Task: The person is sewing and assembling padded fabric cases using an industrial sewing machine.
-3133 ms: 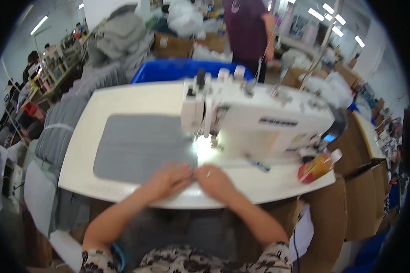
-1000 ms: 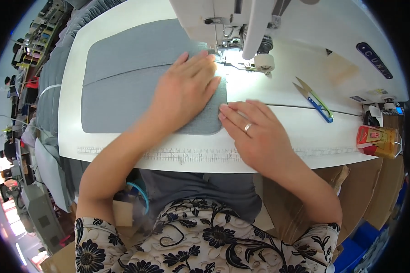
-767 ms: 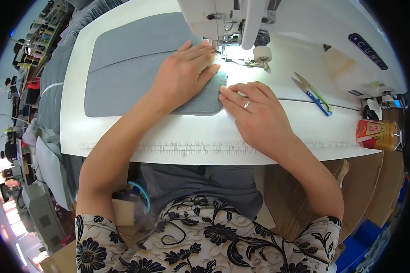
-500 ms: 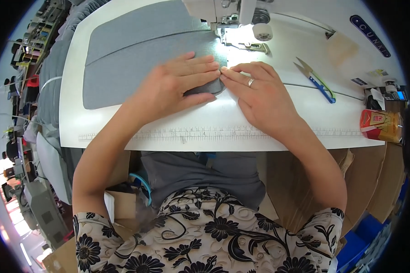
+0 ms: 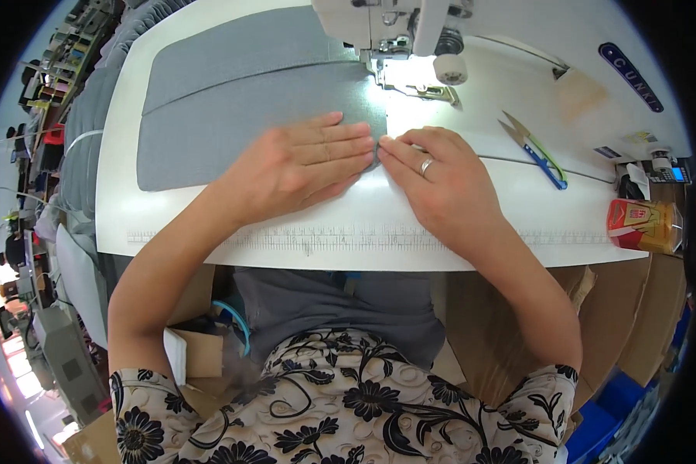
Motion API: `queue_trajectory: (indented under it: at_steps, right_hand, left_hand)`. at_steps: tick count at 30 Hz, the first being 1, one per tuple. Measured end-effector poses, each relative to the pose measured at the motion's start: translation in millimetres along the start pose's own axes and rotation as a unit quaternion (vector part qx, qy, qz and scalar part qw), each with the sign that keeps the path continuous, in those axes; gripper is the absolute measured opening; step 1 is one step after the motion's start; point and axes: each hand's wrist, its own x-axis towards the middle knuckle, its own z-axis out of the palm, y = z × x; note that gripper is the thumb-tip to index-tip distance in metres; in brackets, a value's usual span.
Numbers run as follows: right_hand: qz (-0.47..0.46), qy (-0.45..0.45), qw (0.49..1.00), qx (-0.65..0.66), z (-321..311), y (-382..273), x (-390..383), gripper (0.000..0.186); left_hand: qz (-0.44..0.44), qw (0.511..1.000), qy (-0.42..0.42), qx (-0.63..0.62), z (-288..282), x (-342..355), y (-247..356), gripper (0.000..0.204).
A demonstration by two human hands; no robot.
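A grey fabric panel (image 5: pixel 232 127) with a long seam across it lies flat on the white sewing table (image 5: pixel 185 220). My left hand (image 5: pixel 305 164) rests flat on its near right part, fingers stretched out and held together. At the panel's right edge, my right hand (image 5: pixel 445 182), wearing a ring, has thumb and fingertips closed on the cloth beside the left fingertips. Just beyond both hands is the lit needle area of the sewing machine (image 5: pixel 383 58), with the fabric's right edge close to the presser foot. The near right corner of the panel is mostly hidden under my hands.
Scissors with blue and green handles (image 5: pixel 545 161) lie right of the machine. A red and gold packet (image 5: pixel 643 224) sits at the table's right end. A printed ruler scale (image 5: pixel 340 240) runs along the front edge. Grey padded cloth (image 5: pixel 93 166) is heaped on the left.
My left thumb has drawn in from its spread position toward the fingers. The whole view has shifted slightly; my right hand keeps its pinch at the fabric edge.
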Motion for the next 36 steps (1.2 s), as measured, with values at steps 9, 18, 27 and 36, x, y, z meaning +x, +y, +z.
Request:
queue_trajectory:
  at_steps: [9,18,27,36]
  right_hand:
    - [-0.015,-0.083,0.996,-0.037,-11,-2,6,0.036]
    - [0.039,-0.019,0.992,-0.115,14,22,22,0.026]
    - [0.123,-0.014,0.991,-0.057,11,22,22,0.023]
    - [0.113,0.007,0.993,-0.045,13,22,22,0.025]
  left_hand:
    - [0.001,0.999,-0.024,-0.037,-2,2,-5,0.029]
    - [0.0,1.0,-0.002,-0.017,2,23,-50,0.026]
    - [-0.031,0.999,0.013,0.005,7,27,-56,0.023]
    - [-0.111,0.986,0.025,0.125,26,27,-24,0.016]
